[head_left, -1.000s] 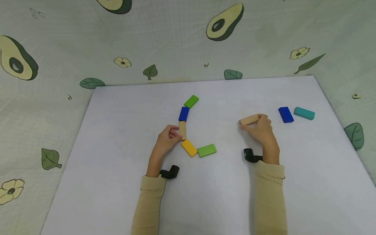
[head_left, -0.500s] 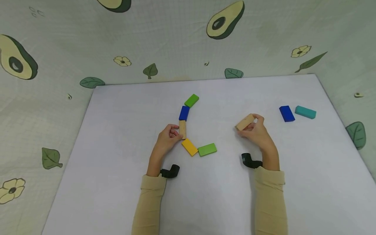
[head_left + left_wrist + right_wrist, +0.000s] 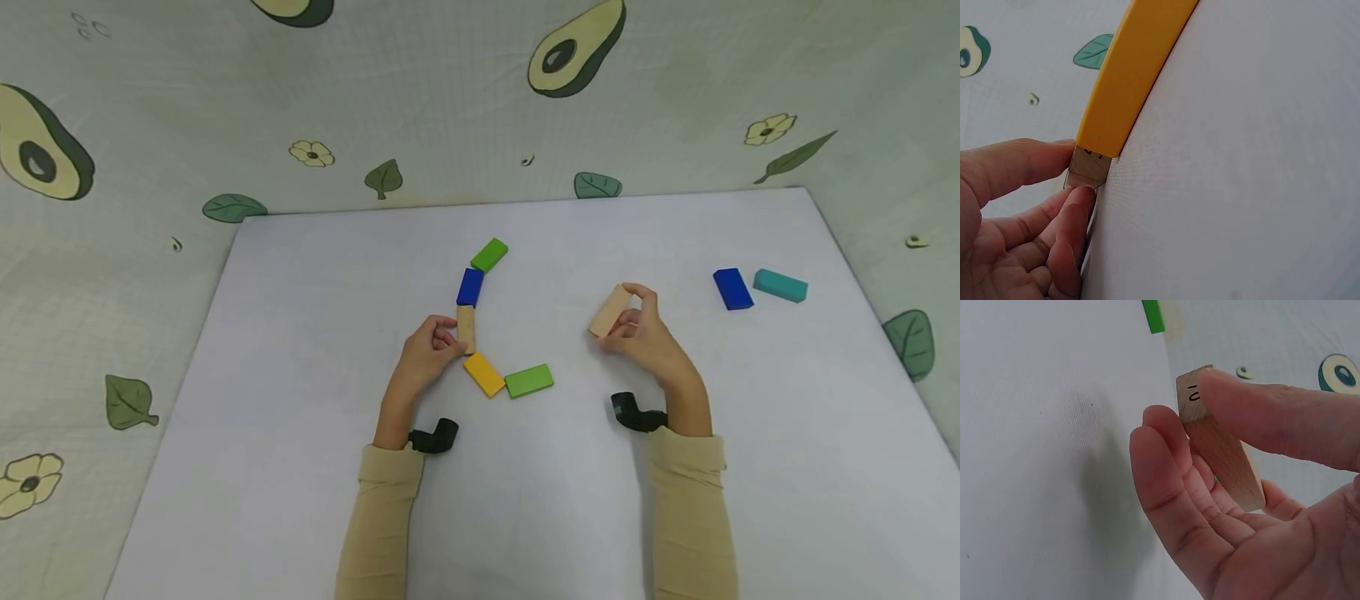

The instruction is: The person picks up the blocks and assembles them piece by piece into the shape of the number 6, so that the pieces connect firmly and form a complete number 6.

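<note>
My left hand (image 3: 427,357) pinches a plain wooden block (image 3: 466,329) that lies in a curved row on the table. A yellow block (image 3: 1135,75) sits at its near end, close to my thumb. Beyond its far end come a blue block (image 3: 470,287) and a green block (image 3: 490,255); another green block (image 3: 529,381) continues from the yellow one. To the right of the row, my right hand (image 3: 649,343) grips a second plain wooden block (image 3: 610,310). This block is held clear of the tabletop, tilted, with dark markings on one end face (image 3: 1192,394).
At the right of the white table (image 3: 300,300) lie another blue block (image 3: 732,289) and a teal block (image 3: 781,285), slightly apart. Cloth printed with avocados (image 3: 577,48) hangs behind the table. Black wrist cameras (image 3: 435,437) are worn on both wrists.
My right hand has moved a little left and turned the wooden block from nearly sideways to steeply slanted. My left hand stays in place on its block.
</note>
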Tool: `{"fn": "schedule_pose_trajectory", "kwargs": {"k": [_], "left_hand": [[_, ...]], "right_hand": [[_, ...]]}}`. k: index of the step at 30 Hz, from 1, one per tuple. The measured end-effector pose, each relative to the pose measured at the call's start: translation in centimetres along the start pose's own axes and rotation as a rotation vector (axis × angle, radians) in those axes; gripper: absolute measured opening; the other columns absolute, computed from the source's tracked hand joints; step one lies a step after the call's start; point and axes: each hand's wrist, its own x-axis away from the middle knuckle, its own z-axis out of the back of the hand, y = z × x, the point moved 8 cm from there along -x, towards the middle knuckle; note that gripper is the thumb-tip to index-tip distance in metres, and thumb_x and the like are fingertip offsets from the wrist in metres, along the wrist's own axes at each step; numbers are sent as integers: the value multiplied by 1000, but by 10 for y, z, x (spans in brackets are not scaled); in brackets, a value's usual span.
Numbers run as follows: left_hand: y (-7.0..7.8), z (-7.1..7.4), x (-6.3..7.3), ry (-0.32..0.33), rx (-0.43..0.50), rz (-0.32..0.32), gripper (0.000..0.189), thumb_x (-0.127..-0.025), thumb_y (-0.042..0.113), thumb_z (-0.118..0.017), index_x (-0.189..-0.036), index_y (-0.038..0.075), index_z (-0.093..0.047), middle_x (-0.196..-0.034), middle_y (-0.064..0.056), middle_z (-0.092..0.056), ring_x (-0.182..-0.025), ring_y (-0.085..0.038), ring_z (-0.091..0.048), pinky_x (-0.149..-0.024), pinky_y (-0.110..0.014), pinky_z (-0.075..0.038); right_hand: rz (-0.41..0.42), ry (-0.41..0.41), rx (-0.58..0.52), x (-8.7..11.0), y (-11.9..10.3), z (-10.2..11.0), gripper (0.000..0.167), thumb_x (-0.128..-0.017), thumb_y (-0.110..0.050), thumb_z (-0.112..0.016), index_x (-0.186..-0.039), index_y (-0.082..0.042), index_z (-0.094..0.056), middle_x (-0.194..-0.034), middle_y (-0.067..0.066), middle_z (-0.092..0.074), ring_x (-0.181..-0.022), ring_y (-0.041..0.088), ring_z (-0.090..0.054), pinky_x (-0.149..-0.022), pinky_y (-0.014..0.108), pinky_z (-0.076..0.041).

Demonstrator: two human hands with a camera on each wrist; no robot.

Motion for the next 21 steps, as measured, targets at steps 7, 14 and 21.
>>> {"fn": "schedule_pose_trajectory", "kwargs": {"k": [7, 14, 21], "left_hand": [[1, 1, 0, 3, 6, 1, 37, -86, 18, -66, -118, 5, -52, -88, -7, -54, -76, -17, -47, -68, -24, -39], [0, 1, 0, 1, 12, -1, 37, -86, 18, -66, -118, 6, -52, -88, -7, -54, -76, -17, -47, -68, -24, -39], [-1, 2, -1, -3, 8, -11, 38, -86, 19, -66, -118, 5, -52, -88, -8, -54, -77, -18, -47, -68, -24, -39]], "right_hand": [[37, -48, -7, 0, -4, -8, 92, -80, 7, -64, -143, -15, 0, -101, 10, -36, -78, 9, -50, -70, 18, -41], [42, -176, -31, 0, -3, -21, 89, -80, 7, -62, -142, -15, -3, -101, 11, -32, -74, 9, -51, -68, 22, -43], [74, -220, 0, -1, -6, -32, 75, -85, 1, -57, -142, -12, -9, -101, 15, -37, -74, 17, -57, -65, 29, -48]]}}
